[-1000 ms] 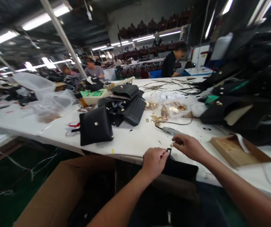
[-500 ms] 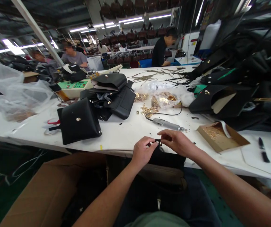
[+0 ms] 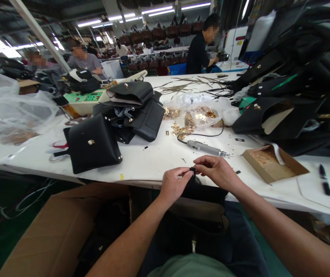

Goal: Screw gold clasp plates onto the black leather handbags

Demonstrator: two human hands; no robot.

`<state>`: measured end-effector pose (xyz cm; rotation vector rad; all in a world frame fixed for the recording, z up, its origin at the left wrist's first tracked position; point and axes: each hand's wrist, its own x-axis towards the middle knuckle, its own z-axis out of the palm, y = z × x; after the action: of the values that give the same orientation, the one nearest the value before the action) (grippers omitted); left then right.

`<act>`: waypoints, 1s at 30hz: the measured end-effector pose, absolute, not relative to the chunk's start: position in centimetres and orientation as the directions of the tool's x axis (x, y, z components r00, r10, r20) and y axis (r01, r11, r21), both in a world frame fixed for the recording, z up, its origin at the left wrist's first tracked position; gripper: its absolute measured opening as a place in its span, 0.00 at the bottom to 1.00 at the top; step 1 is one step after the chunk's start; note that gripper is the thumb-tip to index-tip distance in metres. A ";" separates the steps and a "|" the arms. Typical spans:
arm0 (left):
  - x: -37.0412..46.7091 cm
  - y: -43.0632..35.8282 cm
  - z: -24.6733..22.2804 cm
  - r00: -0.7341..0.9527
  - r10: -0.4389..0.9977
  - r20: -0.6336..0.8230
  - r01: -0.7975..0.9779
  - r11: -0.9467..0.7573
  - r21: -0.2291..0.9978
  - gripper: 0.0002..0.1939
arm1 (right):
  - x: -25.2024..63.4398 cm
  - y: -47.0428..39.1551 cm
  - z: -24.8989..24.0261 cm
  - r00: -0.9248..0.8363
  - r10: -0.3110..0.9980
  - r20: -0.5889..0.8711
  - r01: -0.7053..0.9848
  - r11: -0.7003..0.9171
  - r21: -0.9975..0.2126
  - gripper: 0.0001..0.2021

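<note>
My left hand (image 3: pixel 175 184) pinches a narrow black strap (image 3: pixel 193 170) between thumb and fingers at the table's front edge. Beside it my right hand (image 3: pixel 216 173) is closed on the tip of the same strap; whether a small fitting sits in the fingertips is too small to tell. The strap rises from a black handbag (image 3: pixel 208 227) that rests on my lap, its light-brown inside showing. Beyond my hands a grey electric screwdriver (image 3: pixel 205 147) lies on the white table (image 3: pixel 150 165). Loose gold fittings (image 3: pixel 179 130) are heaped behind it.
Black handbags are piled at the left (image 3: pixel 94 142) and right (image 3: pixel 269 119). An open cardboard tray (image 3: pixel 274 169) holds small gold parts. A dark brush-like object (image 3: pixel 325 180) lies far right. A large cardboard box (image 3: pixel 46 231) stands below left. Co-workers sit beyond the table.
My right fingers have drawn closer to my left fingertips at the strap's end. The view has shifted slightly; the things on the table lie as before.
</note>
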<state>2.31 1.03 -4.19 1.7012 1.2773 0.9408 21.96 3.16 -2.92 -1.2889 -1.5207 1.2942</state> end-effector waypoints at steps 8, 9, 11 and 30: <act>2.2 1.0 -4.2 0.167 0.983 0.081 0.407 -0.144 0.902 0.11 | 21.1 1.9 -2.9 -0.189 0.978 0.093 0.355 0.156 -0.922 0.11; 2.2 1.1 -4.1 0.173 0.983 0.068 0.396 -0.133 0.909 0.11 | 21.0 1.8 -2.8 -0.174 0.980 0.098 0.357 0.156 -0.921 0.11; 2.1 1.1 -4.0 0.198 0.980 0.037 0.365 -0.109 0.924 0.11 | 20.8 1.6 -2.8 -0.145 0.985 0.091 0.347 0.137 -0.928 0.11; 2.2 0.7 -2.2 0.178 0.969 -0.169 0.261 0.119 0.958 0.09 | 19.5 -0.1 -2.4 -0.036 0.999 0.035 0.293 0.044 -0.955 0.14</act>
<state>2.23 0.66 -2.19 1.3646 1.3001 0.8239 19.52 -0.14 -2.40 -1.3801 -1.4676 1.0456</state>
